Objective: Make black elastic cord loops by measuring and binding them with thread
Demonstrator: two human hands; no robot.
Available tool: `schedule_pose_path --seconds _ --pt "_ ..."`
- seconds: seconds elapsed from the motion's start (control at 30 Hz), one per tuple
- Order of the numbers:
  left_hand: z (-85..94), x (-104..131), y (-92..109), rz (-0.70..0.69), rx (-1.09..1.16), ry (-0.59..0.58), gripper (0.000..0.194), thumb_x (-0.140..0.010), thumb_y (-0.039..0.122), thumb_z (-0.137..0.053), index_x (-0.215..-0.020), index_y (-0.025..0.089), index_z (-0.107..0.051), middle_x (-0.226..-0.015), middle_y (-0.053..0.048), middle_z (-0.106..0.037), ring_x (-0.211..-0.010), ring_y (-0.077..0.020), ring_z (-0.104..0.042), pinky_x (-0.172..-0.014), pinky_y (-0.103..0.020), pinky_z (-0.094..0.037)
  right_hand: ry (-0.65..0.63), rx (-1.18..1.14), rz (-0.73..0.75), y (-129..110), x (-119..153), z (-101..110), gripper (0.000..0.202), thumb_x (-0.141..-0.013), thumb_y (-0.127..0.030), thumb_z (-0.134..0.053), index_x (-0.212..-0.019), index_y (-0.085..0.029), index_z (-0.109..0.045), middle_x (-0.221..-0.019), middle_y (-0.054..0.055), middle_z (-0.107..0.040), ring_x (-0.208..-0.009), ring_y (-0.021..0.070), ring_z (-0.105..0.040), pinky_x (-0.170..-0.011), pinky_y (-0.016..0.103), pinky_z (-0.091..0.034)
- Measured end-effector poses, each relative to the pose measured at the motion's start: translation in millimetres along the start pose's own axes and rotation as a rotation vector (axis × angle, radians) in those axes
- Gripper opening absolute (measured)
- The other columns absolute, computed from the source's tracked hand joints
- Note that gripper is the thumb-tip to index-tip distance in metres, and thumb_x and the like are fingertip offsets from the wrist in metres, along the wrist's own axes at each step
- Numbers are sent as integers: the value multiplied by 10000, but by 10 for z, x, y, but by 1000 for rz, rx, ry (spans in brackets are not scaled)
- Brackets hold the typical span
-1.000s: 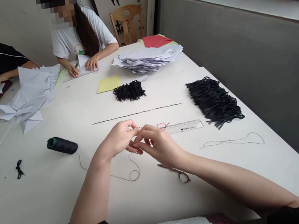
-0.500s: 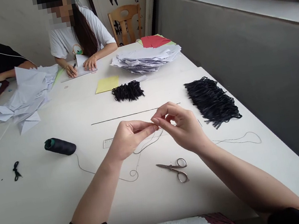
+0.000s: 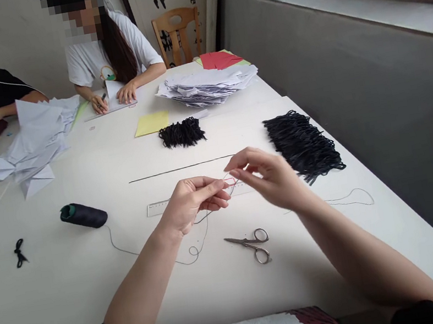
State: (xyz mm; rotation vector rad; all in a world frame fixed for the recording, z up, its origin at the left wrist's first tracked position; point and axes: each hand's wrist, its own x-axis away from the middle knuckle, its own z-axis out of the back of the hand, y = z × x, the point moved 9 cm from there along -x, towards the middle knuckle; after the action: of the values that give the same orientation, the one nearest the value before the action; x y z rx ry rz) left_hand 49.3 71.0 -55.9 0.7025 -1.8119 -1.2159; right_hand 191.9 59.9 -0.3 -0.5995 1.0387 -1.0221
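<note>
Above a clear ruler, my left hand pinches a thin dark thread between thumb and forefinger. My right hand is slightly to its right, thumb and forefinger closed on a fine strand of the thread. A short gap parts the two hands, and the thread spans it. From the left hand, thread hangs to the table in a small loop and runs towards a black spool lying on its side. Steel scissors lie slightly open below the hands. Behind them stretches a straight black cord.
A large bundle of black cord loops lies at right, a smaller bundle farther back. Beyond are a yellow sheet and a paper stack. Two people sit across the table; one holds a pen. A knotted cord lies far left.
My hands were touching at the fingertips and have moved a little apart. My right hand has shifted right, and the left hand's lower fingers have loosened. The view has shifted slightly.
</note>
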Motion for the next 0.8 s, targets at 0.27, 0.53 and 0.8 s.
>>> schedule_pose_path --seconds 0.27,0.53,0.8 --pt "128 2 109 -71 -36 69 219 -788 393 -730 -801 175 -728 -865 -57 -736 -791 -155 -662 -772 -280 -498 -407 446 -376 1254 24 34 184 -891 -280 -572 -970 -173 -700 -974 72 -657 -822 162 -621 -731 288 -488" --pt "214 -29 153 -131 -156 122 224 -773 409 -738 -798 187 -736 -900 -53 -734 -868 -162 -624 -846 -292 -454 -492 465 -316 1398 70 -245 176 -888 -209 -521 -921 -142 -680 -971 89 -612 -776 144 -579 -708 256 -463" --pt "128 -63 66 -133 63 130 186 -789 355 -742 -793 173 -706 -892 -44 -734 -932 -164 -667 -960 -320 -458 -563 321 42 451 46 -284 219 -991 -290 -435 -960 -167 -614 -993 91 -605 -884 181 -574 -768 317 -486"
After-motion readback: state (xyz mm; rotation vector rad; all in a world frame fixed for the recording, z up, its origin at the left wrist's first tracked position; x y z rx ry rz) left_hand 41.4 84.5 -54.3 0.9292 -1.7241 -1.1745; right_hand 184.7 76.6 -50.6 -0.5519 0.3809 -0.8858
